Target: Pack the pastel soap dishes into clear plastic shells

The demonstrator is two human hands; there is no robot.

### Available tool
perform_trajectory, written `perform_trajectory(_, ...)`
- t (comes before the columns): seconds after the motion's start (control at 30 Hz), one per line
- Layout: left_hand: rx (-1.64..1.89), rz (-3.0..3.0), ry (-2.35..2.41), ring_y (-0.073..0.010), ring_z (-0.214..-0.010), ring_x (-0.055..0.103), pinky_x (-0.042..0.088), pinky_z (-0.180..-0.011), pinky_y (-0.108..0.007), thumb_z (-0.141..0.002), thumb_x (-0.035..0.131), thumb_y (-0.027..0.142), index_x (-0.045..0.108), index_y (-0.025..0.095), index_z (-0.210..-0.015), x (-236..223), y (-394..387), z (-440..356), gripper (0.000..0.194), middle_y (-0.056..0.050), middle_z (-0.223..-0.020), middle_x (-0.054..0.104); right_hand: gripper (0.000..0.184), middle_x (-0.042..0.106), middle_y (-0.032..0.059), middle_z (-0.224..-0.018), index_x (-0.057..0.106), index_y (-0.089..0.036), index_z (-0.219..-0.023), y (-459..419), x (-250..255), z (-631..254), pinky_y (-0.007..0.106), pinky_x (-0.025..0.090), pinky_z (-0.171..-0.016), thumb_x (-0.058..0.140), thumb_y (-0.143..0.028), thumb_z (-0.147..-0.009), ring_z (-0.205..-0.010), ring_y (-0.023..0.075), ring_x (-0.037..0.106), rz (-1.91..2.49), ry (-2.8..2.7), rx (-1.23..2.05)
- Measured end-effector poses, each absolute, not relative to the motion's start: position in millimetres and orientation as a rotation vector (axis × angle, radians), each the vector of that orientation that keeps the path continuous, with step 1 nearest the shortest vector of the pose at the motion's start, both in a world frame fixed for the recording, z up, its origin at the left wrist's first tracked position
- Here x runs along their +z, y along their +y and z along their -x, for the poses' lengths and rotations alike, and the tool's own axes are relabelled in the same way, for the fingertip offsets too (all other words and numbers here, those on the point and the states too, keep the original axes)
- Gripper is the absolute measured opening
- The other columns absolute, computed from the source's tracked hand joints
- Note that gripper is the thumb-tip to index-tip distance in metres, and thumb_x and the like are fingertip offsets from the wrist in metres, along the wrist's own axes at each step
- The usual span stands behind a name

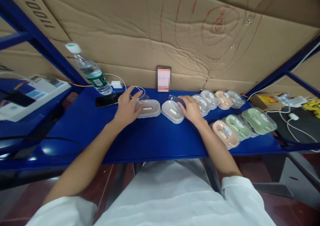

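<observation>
My left hand (127,107) has its fingers spread at the left edge of a grey oval soap dish (148,111), the thumb over its near side. A clear plastic piece (144,97) shows behind this dish, close to my left fingertips. Beside it lies a second grey soap dish (172,115), with a pale bar-shaped part in its middle. My right hand (191,107) is closed on a clear plastic lid (175,99) above that dish's upper right side. How far the lid reaches under my right fingers is hidden.
Lidded soap dishes in grey and peach (224,99) line the back right; peach and green ones (237,127) stand nearer. A water bottle (92,72), a black phone (107,100) and a white charger (116,84) are at left. A small framed screen (163,79) leans on the cardboard wall (130,35).
</observation>
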State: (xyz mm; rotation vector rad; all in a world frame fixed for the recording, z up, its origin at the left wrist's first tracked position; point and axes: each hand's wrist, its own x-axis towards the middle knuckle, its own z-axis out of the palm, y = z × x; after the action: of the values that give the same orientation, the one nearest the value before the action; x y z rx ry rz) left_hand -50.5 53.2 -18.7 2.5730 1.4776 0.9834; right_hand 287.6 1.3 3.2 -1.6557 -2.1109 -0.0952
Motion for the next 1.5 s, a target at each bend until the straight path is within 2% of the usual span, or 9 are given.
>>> perform_trajectory(0.1,0.792,-2.768,1.172,-0.0370,-0.136,0.062,0.044,-0.117,-0.057,-0.107,0.050,0.050,0.073,0.024,-0.135,-12,41,43,0.045,-0.018,-0.141,0.069,0.038,0.072,0.0149,-0.139,0.071,-0.018,-0.138,-3,6,-282,0.044,0.046,-0.108,0.046,-0.030,-0.113,-0.130,0.0317,0.063,1.605,-2.124,-0.146)
perform_trajectory(0.17,0.652,-2.836,1.060,-0.0362,-0.128,0.067,0.047,-0.113,-0.056,-0.107,0.052,0.046,0.076,0.025,-0.130,-12,35,37,0.040,-0.015,-0.130,0.074,0.037,0.076,0.0131,-0.133,0.073,-0.019,-0.134,-9,6,-272,0.042,0.046,-0.107,0.045,-0.034,-0.115,-0.125,0.0286,0.067,1.553,-2.238,-0.114)
perform_trajectory(0.33,0.565,-2.845,1.101,-0.0398,-0.133,0.065,0.045,-0.115,-0.061,-0.107,0.052,0.036,0.075,0.023,-0.134,-25,31,28,0.038,-0.020,-0.136,0.073,0.055,0.079,0.0173,-0.125,0.074,-0.014,-0.131,-27,0,-244,0.044,0.046,-0.103,0.058,-0.061,-0.108,-0.119,0.0315,0.071,1.537,-2.536,-0.123)
perform_trajectory(0.53,0.528,-2.796,1.021,-0.0342,-0.131,0.068,0.046,-0.116,-0.055,-0.111,0.045,0.037,0.070,0.024,-0.143,-24,35,31,0.043,-0.015,-0.137,0.074,0.036,0.077,0.0170,-0.128,0.070,-0.016,-0.136,-35,4,-243,0.042,0.048,-0.100,0.059,-0.039,-0.111,-0.115,0.0304,0.073,1.577,-2.637,-0.163)
perform_trajectory(0.83,0.912,-2.718,1.031,-0.0297,-0.130,0.069,0.048,-0.112,-0.048,-0.113,0.044,0.047,0.068,0.025,-0.147,-3,28,33,0.047,-0.011,-0.144,0.073,0.045,0.083,0.0132,-0.115,0.070,-0.018,-0.143,-25,14,-253,0.037,0.046,-0.101,0.036,-0.035,-0.118,-0.105,0.0256,0.076,1.669,-2.343,-0.140)
perform_trajectory(1.13,0.932,-2.700,1.083,-0.0312,-0.135,0.068,0.038,-0.122,-0.057,-0.112,0.048,0.040,0.070,0.032,-0.145,-12,40,36,0.041,-0.009,-0.144,0.074,0.049,0.062,0.0099,-0.160,0.065,-0.025,-0.151,-13,1,-260,0.049,0.033,-0.121,0.046,-0.013,-0.108,-0.146,0.0292,0.054,1.512,-2.423,-0.165)
perform_trajectory(1.27,0.876,-2.705,1.165,-0.0329,-0.136,0.067,0.033,-0.126,-0.060,-0.111,0.046,0.036,0.068,0.028,-0.147,-15,38,31,0.043,-0.012,-0.143,0.074,0.047,0.055,0.0163,-0.164,0.061,-0.020,-0.155,-13,14,-278,0.055,0.032,-0.123,0.044,-0.028,-0.111,-0.148,0.0358,0.049,1.823,-2.131,-0.293)
perform_trajectory(1.4,0.847,-2.722,1.245,-0.0342,-0.129,0.070,0.038,-0.121,-0.057,-0.110,0.045,0.036,0.068,0.023,-0.146,-14,37,32,0.044,-0.014,-0.137,0.076,0.058,0.045,0.0243,-0.169,0.052,-0.013,-0.159,-13,17,-299,0.064,0.030,-0.123,0.053,-0.041,-0.108,-0.154,0.0452,0.041,2.207,-1.897,-0.306)
perform_trajectory(1.5,0.853,-2.734,1.305,-0.0350,-0.127,0.070,0.045,-0.113,-0.054,-0.110,0.045,0.036,0.068,0.021,-0.145,-13,36,33,0.044,-0.014,-0.134,0.077,0.064,0.047,0.0281,-0.166,0.047,-0.010,-0.160,-11,9,-307,0.065,0.034,-0.120,0.059,-0.038,-0.104,-0.152,0.0473,0.043,2.355,-1.921,-0.208)
